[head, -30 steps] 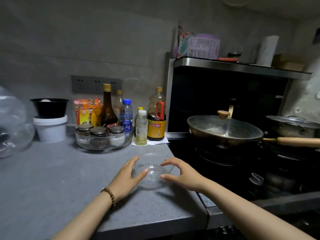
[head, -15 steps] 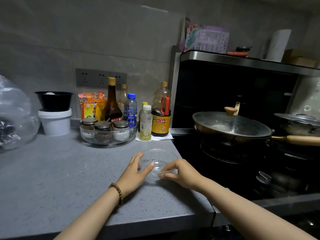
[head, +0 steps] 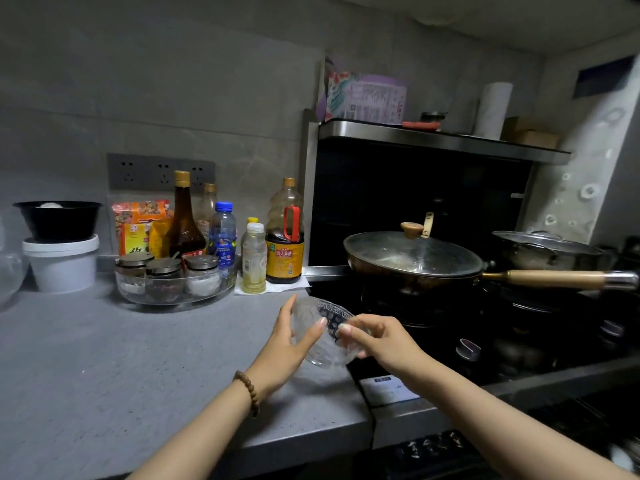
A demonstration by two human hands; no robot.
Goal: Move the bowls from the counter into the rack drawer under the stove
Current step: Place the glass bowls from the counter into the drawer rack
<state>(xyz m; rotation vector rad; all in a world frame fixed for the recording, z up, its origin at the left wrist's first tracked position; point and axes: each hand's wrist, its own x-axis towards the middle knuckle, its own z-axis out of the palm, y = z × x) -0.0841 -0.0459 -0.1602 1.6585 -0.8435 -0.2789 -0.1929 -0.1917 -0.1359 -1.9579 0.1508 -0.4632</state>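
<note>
A clear patterned glass bowl [head: 323,329] is lifted off the grey counter [head: 121,368], tilted with its rim facing right, near the counter's right edge beside the stove. My left hand [head: 289,344] cups its left side, thumb across the wall. My right hand [head: 375,337] pinches the rim on the right side. The rack drawer under the stove is out of sight.
A lidded wok [head: 412,259] with a long wooden handle [head: 557,278] sits on the stove [head: 450,327], with a second lidded pot [head: 550,249] behind. Bottles [head: 284,237], a glass tray of spice jars [head: 173,282] and a black bowl [head: 59,218] on a white tub line the back of the counter.
Both hands closed on the glass bowl and lifted it off the counter, tilting it and shifting it right toward the stove.
</note>
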